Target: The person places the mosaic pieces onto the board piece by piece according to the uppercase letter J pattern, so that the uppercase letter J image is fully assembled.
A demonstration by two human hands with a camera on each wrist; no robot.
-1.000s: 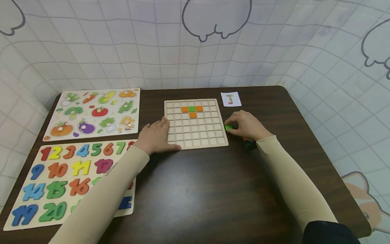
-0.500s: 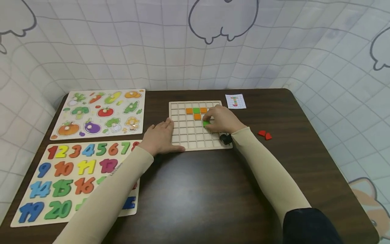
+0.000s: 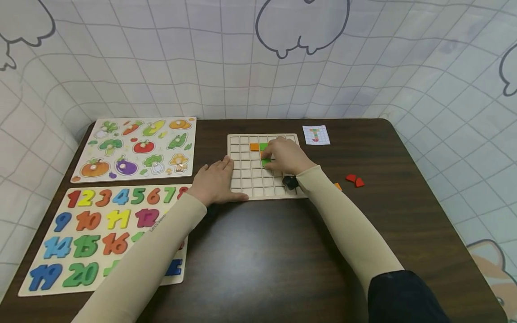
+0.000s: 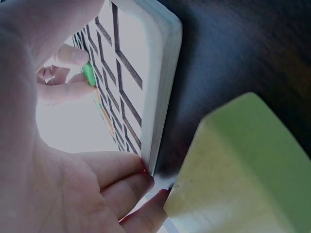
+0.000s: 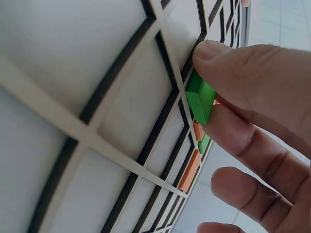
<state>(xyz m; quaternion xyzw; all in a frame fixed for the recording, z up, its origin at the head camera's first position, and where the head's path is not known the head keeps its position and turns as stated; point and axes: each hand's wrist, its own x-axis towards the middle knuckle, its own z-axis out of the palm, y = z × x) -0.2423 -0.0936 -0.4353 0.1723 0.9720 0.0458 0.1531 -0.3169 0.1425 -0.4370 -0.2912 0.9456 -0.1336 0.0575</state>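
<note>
My right hand (image 3: 288,156) is over the upper middle of a wooden grid board (image 3: 258,181). Between thumb and index finger it pinches a green square tile (image 5: 201,99), tilted against the grid lines in the right wrist view. Beyond it, an orange tile (image 3: 254,146) and another green tile (image 3: 263,146) lie in cells; the hand covers part of this pattern. My left hand (image 3: 216,181) rests along the board's left side with fingers extended and thumb at the near edge. In the left wrist view its fingertips (image 4: 141,162) touch the board's rim.
A small printed card (image 3: 316,135) lies behind the board. Two red pieces (image 3: 354,180) and an orange piece (image 3: 337,186), partly behind the right sleeve, are on the table. To the left are a vegetable puzzle (image 3: 86,152) and a number puzzle (image 3: 132,224), partly under the left arm.
My right hand has carried the green tile leftward from beside the board to the middle of the grid. Red and orange pieces came into sight behind it. The left hand stays at the board.
</note>
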